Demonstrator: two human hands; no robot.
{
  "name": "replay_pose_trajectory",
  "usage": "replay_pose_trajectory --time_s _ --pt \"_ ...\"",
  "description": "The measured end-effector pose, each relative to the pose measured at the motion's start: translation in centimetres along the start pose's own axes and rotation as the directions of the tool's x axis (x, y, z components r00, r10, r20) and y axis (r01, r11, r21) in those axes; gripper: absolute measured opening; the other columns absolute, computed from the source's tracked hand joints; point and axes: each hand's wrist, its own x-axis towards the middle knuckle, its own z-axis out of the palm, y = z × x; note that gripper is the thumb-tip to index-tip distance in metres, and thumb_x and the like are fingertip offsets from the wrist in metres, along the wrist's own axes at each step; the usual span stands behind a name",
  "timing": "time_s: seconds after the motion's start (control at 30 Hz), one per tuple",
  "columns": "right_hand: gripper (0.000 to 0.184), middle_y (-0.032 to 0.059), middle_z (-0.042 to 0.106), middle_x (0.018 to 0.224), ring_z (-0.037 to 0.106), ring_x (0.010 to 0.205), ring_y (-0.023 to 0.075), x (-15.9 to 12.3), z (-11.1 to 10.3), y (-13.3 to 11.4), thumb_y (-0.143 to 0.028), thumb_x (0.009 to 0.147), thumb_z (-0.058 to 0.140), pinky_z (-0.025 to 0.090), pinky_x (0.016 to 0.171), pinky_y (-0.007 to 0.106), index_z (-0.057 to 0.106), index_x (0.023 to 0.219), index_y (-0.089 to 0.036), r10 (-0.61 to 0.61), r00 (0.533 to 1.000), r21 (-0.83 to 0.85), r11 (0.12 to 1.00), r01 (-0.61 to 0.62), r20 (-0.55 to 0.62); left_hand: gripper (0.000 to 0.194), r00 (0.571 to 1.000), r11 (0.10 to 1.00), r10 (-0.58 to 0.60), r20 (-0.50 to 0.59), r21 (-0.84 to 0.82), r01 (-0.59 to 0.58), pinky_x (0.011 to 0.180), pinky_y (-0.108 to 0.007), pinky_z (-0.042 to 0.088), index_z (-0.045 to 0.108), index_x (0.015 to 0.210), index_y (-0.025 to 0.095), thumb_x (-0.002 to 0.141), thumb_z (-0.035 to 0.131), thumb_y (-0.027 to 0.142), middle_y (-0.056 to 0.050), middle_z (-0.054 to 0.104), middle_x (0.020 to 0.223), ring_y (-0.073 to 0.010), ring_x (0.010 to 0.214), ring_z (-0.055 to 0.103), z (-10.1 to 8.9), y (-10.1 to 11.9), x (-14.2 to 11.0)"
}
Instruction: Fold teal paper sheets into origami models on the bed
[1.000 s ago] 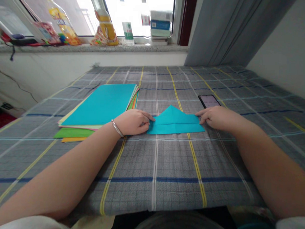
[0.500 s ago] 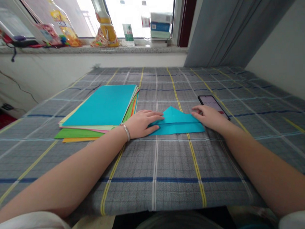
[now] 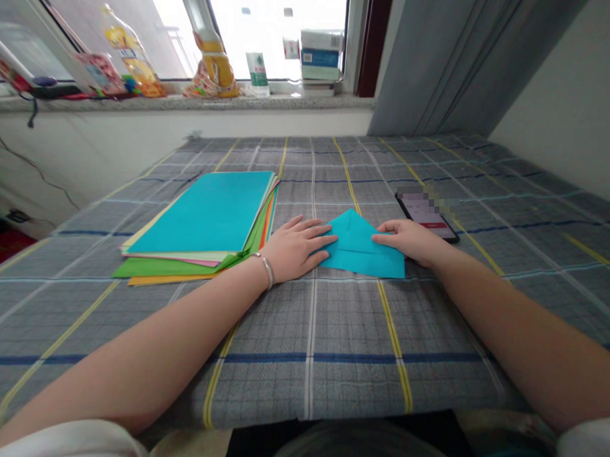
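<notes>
A folded teal paper (image 3: 360,250) lies flat on the checked bedsheet (image 3: 315,381), showing a pointed tip at the far side and a crease across it. My left hand (image 3: 298,247) rests palm down with spread fingers, its fingertips on the paper's left edge. A silver bangle (image 3: 267,270) circles that wrist. My right hand (image 3: 408,241) lies flat with its fingers on the paper's right part. Just left of my left hand sits a stack of coloured paper sheets (image 3: 199,215), teal on top.
A smartphone (image 3: 427,216) lies on the sheet just beyond my right hand, its screen lit and partly blurred. Bottles, boxes and packets stand on a stone windowsill (image 3: 180,103) at the far side. A grey curtain (image 3: 454,56) hangs at the far right.
The teal paper now looks narrower and more triangular, its left part folded in or turned. My hands have moved closer together on it. The head view has tilted slightly.
</notes>
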Motion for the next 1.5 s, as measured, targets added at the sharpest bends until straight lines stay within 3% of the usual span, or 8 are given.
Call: replay_pose_trajectory --time_s 0.3,0.47,0.63,0.93,1.07,1.23,1.37,1.5 --pt "0.016 0.0015 0.064 0.071 0.057 0.064 0.0174 0.1 0.6 -0.2 -0.037 0.071 0.063 0.042 0.053 0.027 0.059 0.075 -0.022 -0.024 0.990 0.184 0.982 0.049 -0.137 0.053 0.960 0.962 -0.275 -0.056 -0.022 0.274 0.115 -0.058 0.029 0.049 0.142 0.017 0.099 0.036 0.047 -0.010 0.048 0.148 -0.0325 0.138 0.041 0.7 -0.5 0.3" --pt "0.011 -0.0021 0.054 0.062 0.050 0.055 0.0151 0.0 0.4 -1.1 -0.031 0.070 0.059 0.038 0.048 0.026 0.054 0.075 -0.023 0.092 0.981 0.424 0.906 -0.011 -0.171 0.053 0.961 0.978 -0.210 -0.178 -0.022 0.210 0.115 -0.058 0.028 0.049 0.141 0.016 0.096 0.046 0.043 -0.016 0.028 0.158 -0.0364 0.144 0.030 0.7 -0.4 0.3" --pt "0.009 -0.0031 0.053 0.063 0.052 0.054 0.0153 0.0 1.1 -1.5 -0.030 0.077 0.052 0.043 0.047 0.026 0.049 0.084 -0.025 0.153 0.964 0.516 0.856 -0.020 -0.216 0.050 0.955 0.989 -0.143 -0.260 -0.075 0.127 0.113 -0.057 0.032 0.047 0.141 0.019 0.095 0.047 0.038 -0.016 0.021 0.160 -0.0355 0.141 0.036 0.8 -0.3 0.4" --pt "0.024 0.0052 0.072 0.083 0.066 0.066 0.0173 -1.3 2.7 -3.2 -0.014 0.079 0.056 0.056 0.061 0.032 0.059 0.102 -0.018 0.055 0.987 0.781 0.605 -0.155 0.153 0.074 0.959 0.990 0.077 -0.273 -0.097 -0.107 0.114 -0.054 0.032 0.036 0.149 0.022 0.087 0.057 0.059 -0.014 0.038 0.153 -0.0351 0.140 0.036 0.1 1.8 0.7" --pt "0.017 0.0006 0.070 0.075 0.062 0.058 0.0124 -1.0 2.8 -2.9 -0.017 0.078 0.064 0.050 0.052 0.023 0.062 0.095 -0.019 0.022 0.977 0.771 0.611 -0.180 0.211 0.074 0.969 0.994 0.011 -0.248 -0.099 -0.037 0.113 -0.058 0.032 0.037 0.148 0.024 0.086 0.060 0.056 -0.013 0.036 0.155 -0.0379 0.144 0.030 0.5 2.0 0.9" --pt "0.024 -0.0071 0.047 0.049 0.033 0.040 0.0044 -0.6 3.4 -2.5 -0.023 0.068 0.077 0.018 0.034 0.016 0.054 0.068 -0.019 0.026 0.989 0.732 0.670 -0.125 0.145 0.061 0.954 1.000 -0.009 -0.301 -0.002 0.009 0.116 -0.062 0.023 0.046 0.142 0.026 0.089 0.060 0.052 -0.011 0.036 0.155 -0.0392 0.147 0.022 0.6 2.0 1.1" --pt "0.023 -0.0055 0.049 0.052 0.034 0.042 0.0051 -0.4 3.8 -2.3 -0.032 0.069 0.078 0.017 0.036 0.018 0.060 0.075 -0.019 -0.018 0.993 0.671 0.739 -0.063 0.113 0.049 0.917 0.991 0.044 -0.398 0.136 0.011 0.118 -0.066 0.013 0.055 0.132 0.027 0.088 0.063 0.047 -0.005 0.037 0.156 -0.0411 0.149 0.011 0.2 2.5 1.0" --pt "0.025 -0.0040 0.054 0.055 0.039 0.044 0.0059 -0.5 4.0 -2.3 -0.036 0.069 0.078 0.021 0.036 0.019 0.060 0.073 -0.019 -0.045 0.993 0.653 0.756 -0.038 0.109 0.023 0.888 0.982 0.109 -0.447 0.186 -0.027 0.120 -0.061 0.016 0.062 0.115 0.028 0.094 0.056 0.036 0.000 0.045 0.151 -0.0337 0.149 0.018 0.0 2.7 0.9"
